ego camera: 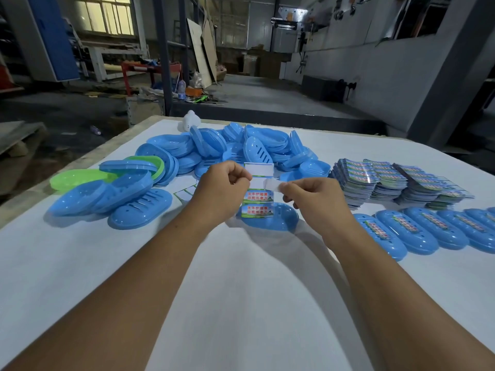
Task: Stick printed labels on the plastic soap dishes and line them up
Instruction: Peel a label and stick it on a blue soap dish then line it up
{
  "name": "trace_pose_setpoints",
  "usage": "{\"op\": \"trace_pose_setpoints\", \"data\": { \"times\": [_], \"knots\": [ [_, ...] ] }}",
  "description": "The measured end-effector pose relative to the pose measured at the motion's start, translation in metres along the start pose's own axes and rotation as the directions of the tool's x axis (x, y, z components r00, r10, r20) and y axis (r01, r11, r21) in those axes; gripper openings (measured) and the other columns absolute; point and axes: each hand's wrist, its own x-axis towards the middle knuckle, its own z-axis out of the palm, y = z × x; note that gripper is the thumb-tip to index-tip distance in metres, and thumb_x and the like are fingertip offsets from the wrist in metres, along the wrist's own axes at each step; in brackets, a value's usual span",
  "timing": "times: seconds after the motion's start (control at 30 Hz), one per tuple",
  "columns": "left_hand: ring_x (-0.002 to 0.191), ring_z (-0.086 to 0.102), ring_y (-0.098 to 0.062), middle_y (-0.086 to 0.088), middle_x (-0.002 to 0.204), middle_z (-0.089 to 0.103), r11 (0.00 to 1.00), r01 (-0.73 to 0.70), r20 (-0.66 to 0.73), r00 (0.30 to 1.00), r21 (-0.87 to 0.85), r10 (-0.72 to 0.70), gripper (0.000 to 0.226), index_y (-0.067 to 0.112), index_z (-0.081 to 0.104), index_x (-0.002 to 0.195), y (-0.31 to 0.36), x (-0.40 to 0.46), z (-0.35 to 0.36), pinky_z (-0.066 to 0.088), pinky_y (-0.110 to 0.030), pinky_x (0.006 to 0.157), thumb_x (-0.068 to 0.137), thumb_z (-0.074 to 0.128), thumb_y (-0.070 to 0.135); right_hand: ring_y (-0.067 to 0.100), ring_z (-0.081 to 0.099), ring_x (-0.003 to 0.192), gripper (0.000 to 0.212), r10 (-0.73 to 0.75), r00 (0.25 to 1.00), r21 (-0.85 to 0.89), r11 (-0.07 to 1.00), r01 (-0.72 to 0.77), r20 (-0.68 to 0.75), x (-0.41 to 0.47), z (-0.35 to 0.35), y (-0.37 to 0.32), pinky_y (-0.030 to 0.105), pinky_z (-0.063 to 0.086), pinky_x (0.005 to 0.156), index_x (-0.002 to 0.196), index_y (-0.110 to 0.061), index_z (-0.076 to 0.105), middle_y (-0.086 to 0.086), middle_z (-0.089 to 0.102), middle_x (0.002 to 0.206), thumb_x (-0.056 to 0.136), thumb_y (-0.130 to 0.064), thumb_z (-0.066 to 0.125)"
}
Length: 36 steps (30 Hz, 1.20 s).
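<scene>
Above a bare blue soap dish point(270, 218) on the table, our left hand point(222, 183) pinches the label strip point(258, 188) while our right hand point(313, 194) peels one limp, tacky label point(272, 183), likely best held by its edge.

Row of labelled dishes point(439, 231) cut off at right edge; label print too small to read.

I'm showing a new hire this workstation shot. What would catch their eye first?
Probably the big heap of blue soap dishes at the table's far left. Next, the two hands at the centre: the left hand holds a label sheet while the right hand peels a label. Labelled dishes line up at right.
</scene>
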Motion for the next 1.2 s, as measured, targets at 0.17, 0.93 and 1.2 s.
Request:
{"op": "trace_pose_setpoints", "data": {
  "times": [0.17,0.93,1.2],
  "knots": [
    [0.086,0.065,-0.02,0.006,0.085,0.068,0.982,0.049,-0.106,0.994,0.181,-0.03,0.014,0.023,0.067,0.088,-0.003,0.004,-0.005,0.056,-0.04,0.078,0.092,0.053,0.022,0.009,0.05,0.057,0.022,0.041,0.999,-0.008,0.999,-0.04,0.006,-0.001,-0.002,-0.001,0.029,0.046,0.065,0.068,-0.018,0.077,0.009,0.073,0.076,0.081,-0.035,0.075],
    [0.076,0.067,-0.016,0.004,0.076,0.074,0.996,-0.027,0.182,0.982,-0.086,0.042,0.008,0.021,0.078,0.084,0.004,-0.012,0.015,0.055,-0.034,0.075,0.088,0.073,0.025,0.001,0.041,0.043,0.027,-0.089,0.996,-0.15,0.985,0.086,-0.017,-0.001,0.007,0.005,0.021,0.036,0.05,0.06,-0.018,0.067,-0.014,0.053,0.046,0.08,-0.034,0.077],
    [0.075,0.057,-0.016,-0.021,0.09,0.071,0.984,0.036,0.254,0.967,-0.174,0.009,0.016,0.024,0.079,0.081,0.007,-0.013,0.01,0.045,-0.035,0.074,0.087,0.069,0.035,0.008,0.034,0.052,0.028,-0.15,0.985,-0.058,0.986,0.155,0.088,-0.002,0.004,0.006,0.019,0.028,0.046,0.068,-0.017,0.075,-0.005,0.047,0.054,0.085,-0.038,0.079]
  ]
}}
